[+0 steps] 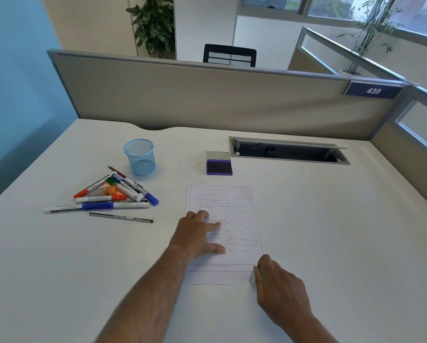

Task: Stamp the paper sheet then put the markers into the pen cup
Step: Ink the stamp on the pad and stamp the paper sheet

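Paper sheet (pixel 226 229): one printed page, flat on the white desk (pixel 331 219), lower centre of the frame, its long axis running from the near edge up toward the partition, tilted slightly. Left hand (pixel 199 235): laid palm-down on the left half of the sheet, fingers spread and flat, gripping nothing, pinning the page. Right hand (pixel 279 288): at the sheet's lower right corner, fingers curled closed around a small pale object with a hint of green, which I take to be the stamp (pixel 253 277); most of it is hidden by the fingers, and whether its face touches the paper cannot be told. Ink pad (pixel 219 166): purple, lid raised, above the sheet toward centre frame, well apart from both hands. Markers (pixel 118 194): a loose heap of red, green, orange and blue ones with a couple of pencils, left of centre, mostly lying crosswise with long axes running left to right or diagonally. Pen cup (pixel 140 156): blue mesh, upright, empty as far as can be seen, just above the heap and near its upper tip. Governing relation, as a judgement: the stamp sits at the page's bottom right corner, so pressing there needs only a short downward move by the right hand; the heap and cup lie up and to the left, nearer the left hand, which would serve the markers best.
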A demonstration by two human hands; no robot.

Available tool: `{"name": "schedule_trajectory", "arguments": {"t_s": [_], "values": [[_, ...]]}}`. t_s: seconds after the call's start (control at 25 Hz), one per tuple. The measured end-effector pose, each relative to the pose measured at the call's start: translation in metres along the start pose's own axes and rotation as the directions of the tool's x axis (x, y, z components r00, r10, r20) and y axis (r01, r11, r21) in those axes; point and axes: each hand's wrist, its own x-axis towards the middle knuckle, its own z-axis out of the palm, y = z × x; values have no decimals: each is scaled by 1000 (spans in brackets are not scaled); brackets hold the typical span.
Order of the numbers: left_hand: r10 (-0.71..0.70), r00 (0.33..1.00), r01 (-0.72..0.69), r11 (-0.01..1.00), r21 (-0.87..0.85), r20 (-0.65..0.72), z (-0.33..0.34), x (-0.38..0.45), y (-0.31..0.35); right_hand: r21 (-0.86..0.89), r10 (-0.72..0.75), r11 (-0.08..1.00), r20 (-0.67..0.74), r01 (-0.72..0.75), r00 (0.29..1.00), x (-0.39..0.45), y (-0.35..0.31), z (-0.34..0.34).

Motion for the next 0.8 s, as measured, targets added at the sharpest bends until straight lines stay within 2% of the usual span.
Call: {"name": "schedule_trajectory", "arguments": {"t_s": [0.2, 0.44, 0.56, 0.8], "values": [[6, 1000, -6, 1000, -21, -13, -1, 1, -1, 35, 36, 999, -8, -35, 999, 6, 4, -11], [24, 998, -29, 996, -79, -66, -3, 2, -4, 277, 134, 958, -187, -78, 973, 47, 12, -51], [34, 995, -43, 993, -107, -92, -3, 2, -5, 301, 140, 951, -221, -69, 965, 68, 11, -61], [49, 987, -68, 990, -124, -156, -4, 6, -7, 270, 118, 961, -190, -64, 975, 109, 7, -57]]}}
